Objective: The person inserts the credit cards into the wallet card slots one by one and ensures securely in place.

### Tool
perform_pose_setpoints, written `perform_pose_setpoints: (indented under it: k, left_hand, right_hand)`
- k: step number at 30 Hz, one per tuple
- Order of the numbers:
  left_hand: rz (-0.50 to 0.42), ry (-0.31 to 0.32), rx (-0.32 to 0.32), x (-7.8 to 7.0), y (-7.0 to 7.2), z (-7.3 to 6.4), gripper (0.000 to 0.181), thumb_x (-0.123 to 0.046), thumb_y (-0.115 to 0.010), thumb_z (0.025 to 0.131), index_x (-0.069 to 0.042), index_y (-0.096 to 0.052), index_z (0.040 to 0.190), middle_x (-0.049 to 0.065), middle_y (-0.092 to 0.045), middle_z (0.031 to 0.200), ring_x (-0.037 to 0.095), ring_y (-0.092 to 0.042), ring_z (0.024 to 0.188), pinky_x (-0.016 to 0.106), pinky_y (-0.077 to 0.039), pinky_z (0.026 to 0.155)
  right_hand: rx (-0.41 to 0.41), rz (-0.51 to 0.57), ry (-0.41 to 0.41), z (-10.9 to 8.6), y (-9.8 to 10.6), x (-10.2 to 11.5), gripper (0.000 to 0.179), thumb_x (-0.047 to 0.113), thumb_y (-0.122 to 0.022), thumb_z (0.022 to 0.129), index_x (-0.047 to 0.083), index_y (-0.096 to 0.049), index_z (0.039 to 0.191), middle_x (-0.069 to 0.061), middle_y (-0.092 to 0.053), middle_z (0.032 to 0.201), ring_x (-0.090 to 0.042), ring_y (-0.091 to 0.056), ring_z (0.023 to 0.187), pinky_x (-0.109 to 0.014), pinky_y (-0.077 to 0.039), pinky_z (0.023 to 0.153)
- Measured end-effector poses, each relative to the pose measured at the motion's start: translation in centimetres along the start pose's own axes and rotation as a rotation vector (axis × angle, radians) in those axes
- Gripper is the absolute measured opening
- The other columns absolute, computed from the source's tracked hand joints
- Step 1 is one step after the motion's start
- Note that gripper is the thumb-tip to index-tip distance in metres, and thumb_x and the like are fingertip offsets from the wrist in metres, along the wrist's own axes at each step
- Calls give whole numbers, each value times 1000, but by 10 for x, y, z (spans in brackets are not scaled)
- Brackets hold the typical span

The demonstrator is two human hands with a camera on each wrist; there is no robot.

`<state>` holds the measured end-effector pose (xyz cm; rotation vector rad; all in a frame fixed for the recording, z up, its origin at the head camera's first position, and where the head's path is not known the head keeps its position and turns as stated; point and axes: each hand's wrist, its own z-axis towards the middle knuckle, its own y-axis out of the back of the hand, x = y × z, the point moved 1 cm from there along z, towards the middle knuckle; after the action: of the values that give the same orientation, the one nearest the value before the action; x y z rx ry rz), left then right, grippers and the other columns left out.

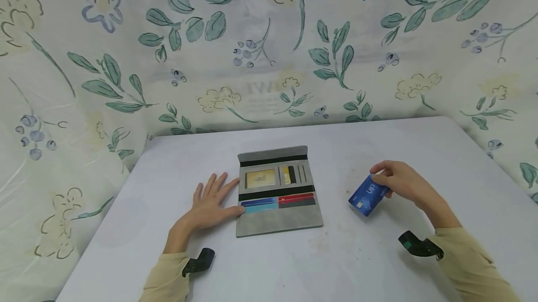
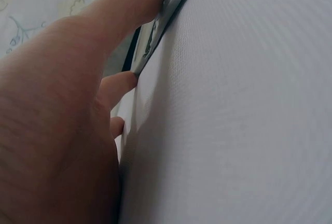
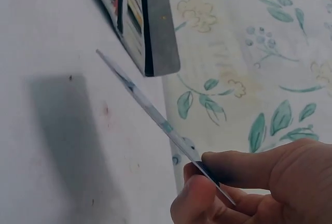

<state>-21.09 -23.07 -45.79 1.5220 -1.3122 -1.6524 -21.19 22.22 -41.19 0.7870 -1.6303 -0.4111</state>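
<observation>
An unfolded grey wallet (image 1: 279, 222) lies on the white table, with a row of blue, light-blue, red and dark cards (image 1: 260, 205) in its lower slots. A yellow card shows through its upper window. My left hand (image 1: 212, 206) rests spread at the wallet's left edge, its thumb on the edge and fingers straight; the left wrist view shows thumb and a fingertip touching that edge (image 2: 174, 6). To the wallet's right, my right hand (image 1: 397, 179) pinches a blue VIP card (image 1: 366, 197) by its upper corner. In the right wrist view the card (image 3: 150, 111) appears nearly edge-on above the table.
The white table (image 1: 294, 269) extends around the wallet, with faint reddish smudges on its surface. Behind and beside it hangs a floral curtain (image 1: 269, 78). A dark wrist camera (image 1: 199, 262) sits on the left sleeve, another (image 1: 420, 246) on the right.
</observation>
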Motion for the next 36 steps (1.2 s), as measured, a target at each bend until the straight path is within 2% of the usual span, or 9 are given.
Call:
perform_pose_setpoints:
  k: [5, 12, 18, 28, 36]
  left_hand:
    - [-1, 10, 4, -2, -1, 2, 84, -56, -62, 87, -16, -33, 155, 20, -12, 164, 44, 3, 150, 66, 9, 114]
    - [1, 15, 1, -5, -1, 5, 84, -56, -62, 87, -15, -33, 155, 21, -12, 164, 44, 3, 150, 67, 9, 114]
    - [1, 24, 1, -8, 1, 7, 85, -56, -62, 87, -15, -33, 155, 20, -12, 164, 44, 4, 150, 66, 9, 114]
    - [-3, 43, 2, -13, 2, 11, 84, -55, -62, 87, -16, -32, 155, 19, -11, 165, 43, 4, 151, 65, 9, 115]
    - [0, 67, 3, -15, 0, 12, 84, -55, -62, 87, -15, -33, 155, 20, -12, 164, 44, 3, 150, 66, 9, 115]
  right_hand:
    - [12, 69, -10, 17, -2, 8, 42, 20, -54, 100, -9, -49, 130, -21, -64, 104, -15, -63, 70, -32, -51, 72]
    - [-29, 132, -28, 41, -12, 16, 43, 21, -52, 100, -7, -46, 133, -29, -62, 122, -14, -69, 71, -29, -45, 67]
    - [-83, 169, -38, 56, -24, 29, 41, 20, -53, 100, -5, -47, 132, -27, -65, 119, -13, -68, 70, -27, -44, 68]
    - [-158, 245, -36, 77, -38, 43, 41, 19, -54, 100, -5, -48, 133, -28, -59, 129, -15, -71, 71, -26, -45, 70]
    - [-193, 250, -37, 91, -53, 52, 39, 19, -55, 99, -4, -51, 131, -26, -59, 126, -27, -70, 89, -30, -50, 75]
